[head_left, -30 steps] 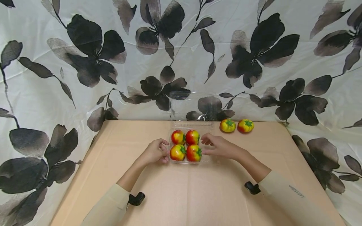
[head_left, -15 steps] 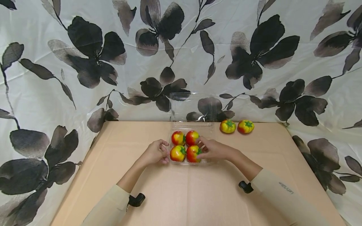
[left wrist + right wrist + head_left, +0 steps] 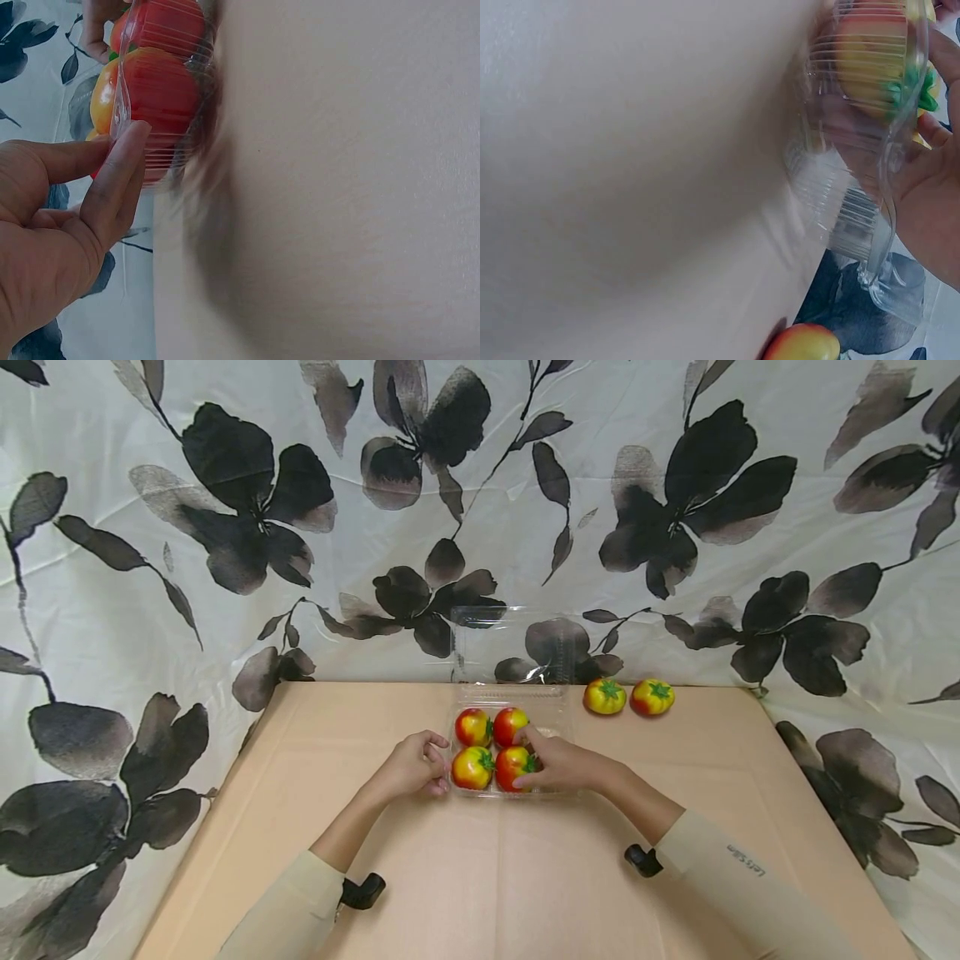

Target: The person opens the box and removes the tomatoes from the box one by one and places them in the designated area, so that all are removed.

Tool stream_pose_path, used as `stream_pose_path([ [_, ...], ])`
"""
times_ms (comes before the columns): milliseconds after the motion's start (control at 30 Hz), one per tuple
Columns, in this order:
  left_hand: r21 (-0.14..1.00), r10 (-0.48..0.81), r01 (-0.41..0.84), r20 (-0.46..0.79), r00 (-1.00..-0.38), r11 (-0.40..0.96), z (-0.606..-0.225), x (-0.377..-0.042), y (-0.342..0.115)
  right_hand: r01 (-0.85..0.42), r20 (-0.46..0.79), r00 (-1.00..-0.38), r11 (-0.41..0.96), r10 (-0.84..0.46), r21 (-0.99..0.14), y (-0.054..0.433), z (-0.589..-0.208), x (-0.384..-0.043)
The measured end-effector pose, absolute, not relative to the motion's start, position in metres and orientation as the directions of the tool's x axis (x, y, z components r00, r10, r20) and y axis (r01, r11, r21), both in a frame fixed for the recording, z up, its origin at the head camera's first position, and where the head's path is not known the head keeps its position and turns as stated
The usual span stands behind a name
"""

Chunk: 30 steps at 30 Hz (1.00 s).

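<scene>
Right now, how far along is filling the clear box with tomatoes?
Four tomatoes already sit in the clear clamshell box. In hand: the right hand grips the front-right tomato while the left hand pinches the box's left edge. Left: two loose tomatoes on the table, and the lid stands open.
</scene>
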<state>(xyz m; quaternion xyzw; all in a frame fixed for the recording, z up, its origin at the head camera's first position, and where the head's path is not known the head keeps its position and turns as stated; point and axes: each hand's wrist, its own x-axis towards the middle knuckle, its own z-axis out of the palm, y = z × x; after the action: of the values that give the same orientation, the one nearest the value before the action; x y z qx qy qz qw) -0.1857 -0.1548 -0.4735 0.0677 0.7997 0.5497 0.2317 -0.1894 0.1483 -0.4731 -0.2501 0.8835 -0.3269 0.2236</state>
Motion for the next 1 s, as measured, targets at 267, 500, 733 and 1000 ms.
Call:
stream_pose_path([
  [267, 0.914, 0.366, -0.139, -0.288, -0.885, 0.382, -0.4722, -0.1854, -0.1543, -0.311, -0.208, -0.780, 0.654, -0.590, -0.690, 0.1461, -0.4768, -0.1876],
  [500, 0.910, 0.361, -0.136, -0.288, -0.887, 0.392, -0.4744, -0.1863, -0.1539, -0.311, -0.202, -0.776, 0.641, -0.598, -0.702, 0.1471, -0.4767, -0.1877],
  [733, 0.909, 0.366, -0.145, -0.298, -0.882, 0.391, -0.4735, -0.1867, -0.1533, -0.311, -0.212, -0.769, 0.643, -0.603, -0.700, 0.1504, -0.4736, -0.1880],
  [1000, 0.909, 0.365, -0.145, -0.298, -0.882, 0.392, -0.4718, -0.1857, -0.1532, -0.294, -0.222, -0.764, 0.633, -0.606, -0.716, 0.1554, -0.4707, -0.1877],
])
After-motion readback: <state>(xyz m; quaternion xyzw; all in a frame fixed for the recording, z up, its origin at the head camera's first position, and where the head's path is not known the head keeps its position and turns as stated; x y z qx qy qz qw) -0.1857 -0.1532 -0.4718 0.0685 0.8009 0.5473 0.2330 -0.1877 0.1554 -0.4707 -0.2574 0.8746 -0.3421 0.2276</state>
